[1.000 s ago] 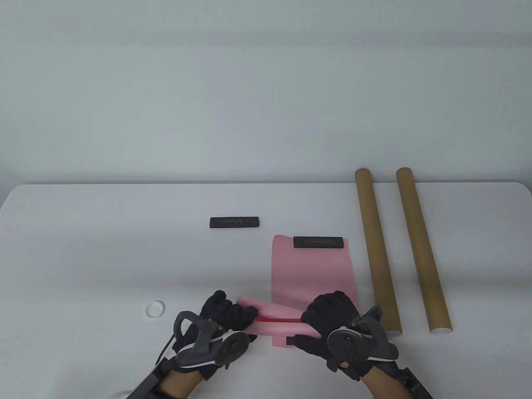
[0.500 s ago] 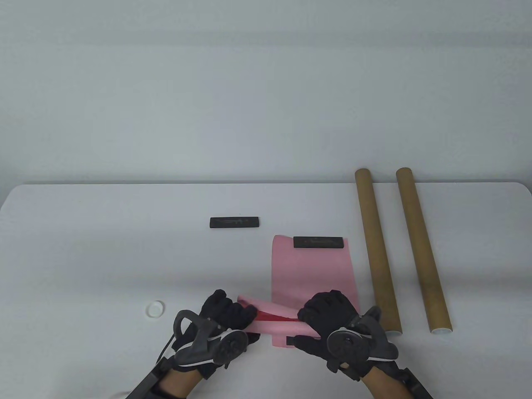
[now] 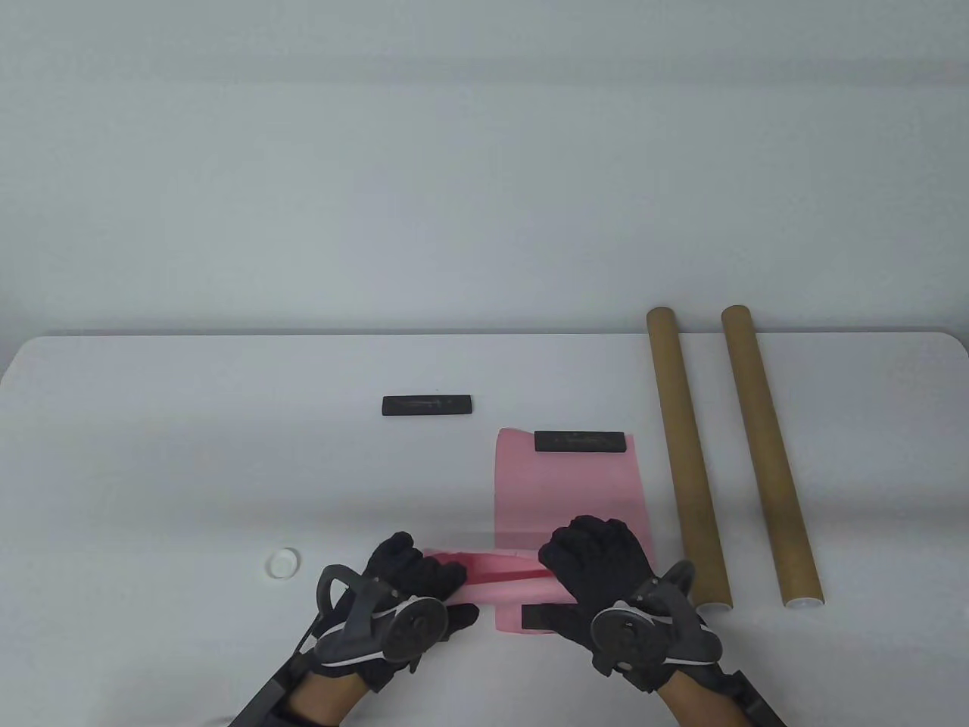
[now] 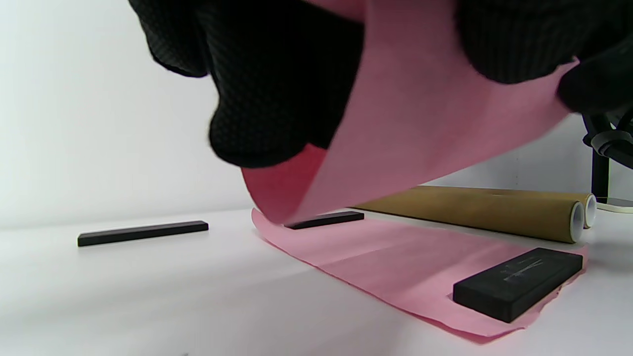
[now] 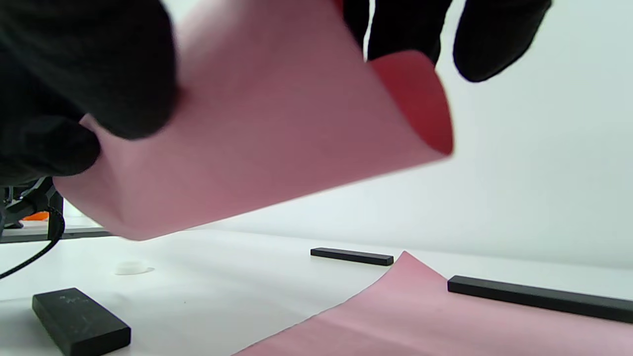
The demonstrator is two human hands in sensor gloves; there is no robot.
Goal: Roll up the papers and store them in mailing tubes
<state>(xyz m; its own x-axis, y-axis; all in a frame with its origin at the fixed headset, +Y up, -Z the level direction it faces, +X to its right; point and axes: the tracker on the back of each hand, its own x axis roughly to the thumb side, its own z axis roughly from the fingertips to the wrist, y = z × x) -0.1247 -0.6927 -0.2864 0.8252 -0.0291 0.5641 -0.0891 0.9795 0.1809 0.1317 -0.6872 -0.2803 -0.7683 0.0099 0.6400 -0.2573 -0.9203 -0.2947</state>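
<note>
both hands, left (image 3: 412,579) and right (image 3: 598,556), curl their fingers around the loose pink roll (image 3: 503,575) at 6 o'clock to keep it coiled, above the flat sheet (image 3: 564,492) that the weights (image 3: 581,441) pin down, tubes (image 3: 685,454) waiting at 3 o'clock.

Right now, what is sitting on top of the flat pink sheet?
Two black bars lie on the flat pink sheet: far bar and near bar. Both hands, left hand and right hand, hold a rolled pink paper above it, covering part of it.
</note>
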